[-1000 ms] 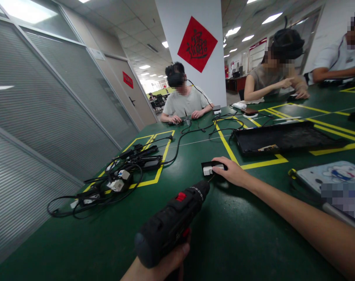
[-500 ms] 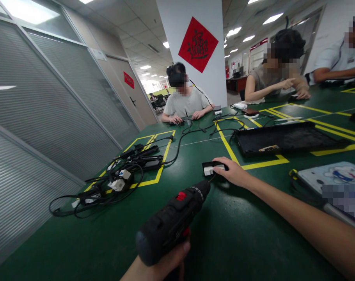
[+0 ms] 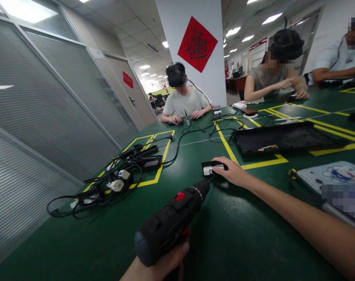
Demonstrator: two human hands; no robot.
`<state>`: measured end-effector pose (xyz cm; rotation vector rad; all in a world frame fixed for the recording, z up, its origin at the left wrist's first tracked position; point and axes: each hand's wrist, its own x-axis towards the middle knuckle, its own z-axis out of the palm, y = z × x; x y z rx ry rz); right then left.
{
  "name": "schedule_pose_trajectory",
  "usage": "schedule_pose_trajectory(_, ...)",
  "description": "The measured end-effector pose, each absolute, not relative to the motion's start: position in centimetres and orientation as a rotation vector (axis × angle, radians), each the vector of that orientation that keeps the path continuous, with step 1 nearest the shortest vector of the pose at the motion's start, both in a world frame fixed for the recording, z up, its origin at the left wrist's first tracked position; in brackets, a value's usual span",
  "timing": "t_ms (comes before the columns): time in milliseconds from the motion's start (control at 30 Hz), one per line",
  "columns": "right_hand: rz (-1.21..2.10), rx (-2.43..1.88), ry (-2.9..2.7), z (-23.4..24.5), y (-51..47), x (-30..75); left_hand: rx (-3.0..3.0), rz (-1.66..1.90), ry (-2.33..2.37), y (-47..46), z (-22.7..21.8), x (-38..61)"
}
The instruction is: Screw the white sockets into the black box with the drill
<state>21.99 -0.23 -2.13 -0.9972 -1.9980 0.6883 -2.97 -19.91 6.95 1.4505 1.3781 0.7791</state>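
Black drill (image 3: 170, 228) in left grip (image 3: 167, 259) | black-white piece (image 3: 207, 170) in right grip (image 3: 230, 171) | tray edge (image 3: 291, 150) apart

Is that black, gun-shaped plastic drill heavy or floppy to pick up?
The drill is probably heavy, since its body is thick. It seems stiff, because its casing looks hard. Its smooth, rounded back might feel slippery.

A red diamond sign (image 3: 197, 44) hangs on a pillar (image 3: 214, 84).
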Motion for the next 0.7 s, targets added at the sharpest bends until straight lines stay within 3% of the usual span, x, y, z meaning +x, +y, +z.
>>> schedule_pose_trajectory(267,0.687,-1.011,-2.004,-1.9,-0.4,22.0,1.472,0.761,1.471,-19.5,4.7,-4.2)
schedule_pose_trajectory(700,0.708,-1.021,-2.009,-1.8,-0.3,22.1,1.362,0.722,1.360,-19.8,7.6,-2.7)
